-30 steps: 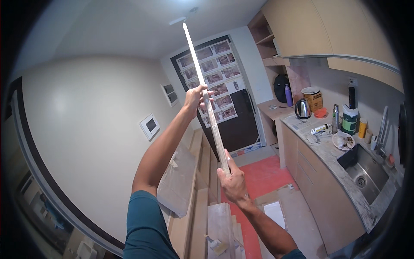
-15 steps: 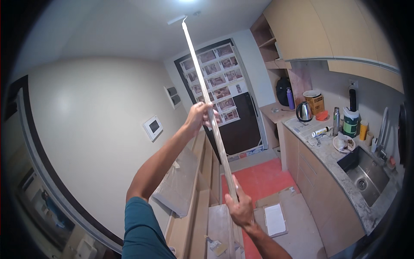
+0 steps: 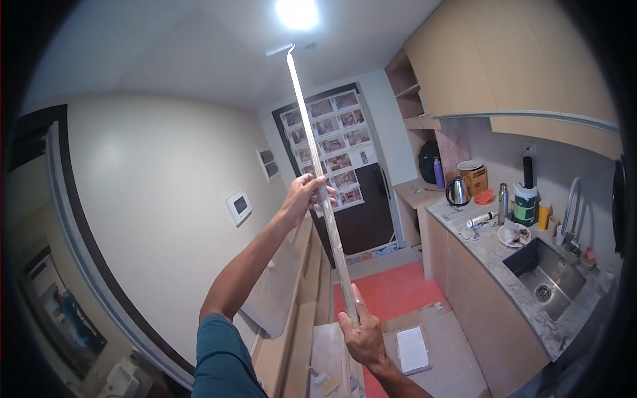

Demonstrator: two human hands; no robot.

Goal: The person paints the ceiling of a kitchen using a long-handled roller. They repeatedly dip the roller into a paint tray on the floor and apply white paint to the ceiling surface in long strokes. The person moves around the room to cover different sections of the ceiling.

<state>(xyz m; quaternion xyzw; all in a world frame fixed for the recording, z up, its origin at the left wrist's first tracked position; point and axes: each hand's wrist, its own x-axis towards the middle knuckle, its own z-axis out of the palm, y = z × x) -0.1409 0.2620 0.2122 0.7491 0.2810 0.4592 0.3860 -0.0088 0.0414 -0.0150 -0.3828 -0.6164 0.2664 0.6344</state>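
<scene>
The pole (image 3: 334, 232) you hold looks wooden, matt and streaked; your sleeve (image 3: 222, 351) is matt cloth. Before you, the kettle (image 3: 456, 191) is glossy metal, the sink (image 3: 561, 265) smooth metal, the countertop (image 3: 569, 331) veined and stone-like, the picture sheets (image 3: 338, 142) paper.

The lower edge cuts off the left sleeve (image 3: 222, 358) (and the right forearm (image 3: 401, 383)). The pole (image 3: 334, 232) partly hides pictures (image 3: 345, 119) on the door (image 3: 366, 225), seemingly too small to tell.

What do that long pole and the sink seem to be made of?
Pole: probably matte wood, judging by grain-like streaks lower down; the bright upper part is hard to judge.
Sink: likely satin stainless steel, from its grey colour and soft metallic sheen.
</scene>
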